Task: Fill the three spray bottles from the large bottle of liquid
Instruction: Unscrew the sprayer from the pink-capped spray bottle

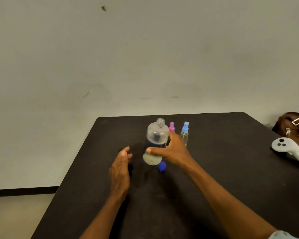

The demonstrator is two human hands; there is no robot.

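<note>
While my right hand (173, 149) grips the uncapped big bottle (156, 142) upright, my left hand (120, 167) waits beside it, fingers loose, blue cap (162, 166) on table (231, 169).

a single wide-angle view from the person's head looks forward and down across the dark table (214, 178) toward the pale wall (145, 57) behind it. the wall fills the upper part of the frame and the table the lower part, with a strip of floor (16, 214) at lower left. both forearms enter from the bottom edge. the left hand (120, 169), the right hand (173, 150) and the large bottle (156, 135) sit near mid-frame, close below the lens.
</note>
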